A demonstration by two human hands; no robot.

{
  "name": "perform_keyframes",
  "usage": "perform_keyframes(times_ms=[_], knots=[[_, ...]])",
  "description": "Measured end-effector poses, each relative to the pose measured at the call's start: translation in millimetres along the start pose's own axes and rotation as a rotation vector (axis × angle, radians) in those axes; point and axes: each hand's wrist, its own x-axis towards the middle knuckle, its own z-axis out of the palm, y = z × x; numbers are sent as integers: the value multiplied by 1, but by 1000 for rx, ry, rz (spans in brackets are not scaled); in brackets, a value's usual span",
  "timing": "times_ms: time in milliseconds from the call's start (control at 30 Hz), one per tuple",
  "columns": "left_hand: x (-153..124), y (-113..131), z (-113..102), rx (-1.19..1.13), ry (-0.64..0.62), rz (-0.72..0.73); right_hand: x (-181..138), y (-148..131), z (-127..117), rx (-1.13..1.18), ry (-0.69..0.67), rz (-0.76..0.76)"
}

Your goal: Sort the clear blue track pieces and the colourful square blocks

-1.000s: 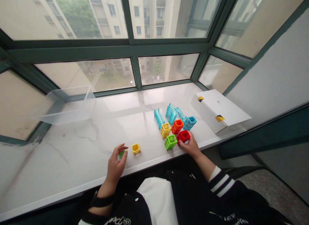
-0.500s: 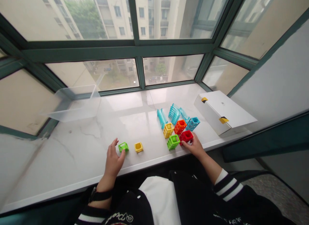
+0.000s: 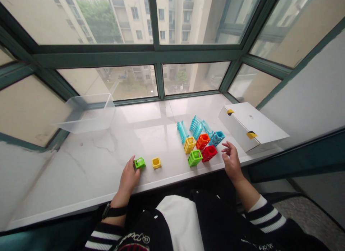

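My left hand [image 3: 128,177] rests on the white marble sill [image 3: 107,154], its fingertips touching a small green cube block [image 3: 140,162]. A small yellow cube block [image 3: 156,162] sits just right of that. My right hand [image 3: 230,158] hovers open, fingers spread, just right of a red cube block [image 3: 208,153] and holds nothing. Beside the red block stand a green cube [image 3: 195,158], a yellow cube [image 3: 189,144], an orange cube [image 3: 202,141] and a blue cube [image 3: 217,137]. Light blue ribbed track pieces [image 3: 196,126] lie behind them.
A clear plastic bin [image 3: 87,112] stands at the back left of the sill. A white cardboard box [image 3: 252,127] lies at the right end. Window frames close off the back, and a grey wall rises on the right.
My right hand has let go of the red cube and pulled back to the right, opening. My left hand has released the small green cube onto the sill and lies flat beside it.
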Motion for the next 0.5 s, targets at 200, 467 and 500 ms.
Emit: perform_keyframes(times_ms=[200, 467, 500], knots=[[0, 12, -12, -4, -25, -16, 12, -38, 0, 13, 78, -143], [-3, 30, -21, -127, 32, -56, 9, -75, 17, -13, -82, -363], [-3, 31, -21, -134, 32, -61, 8, -79, 19, -18, -92, -382]])
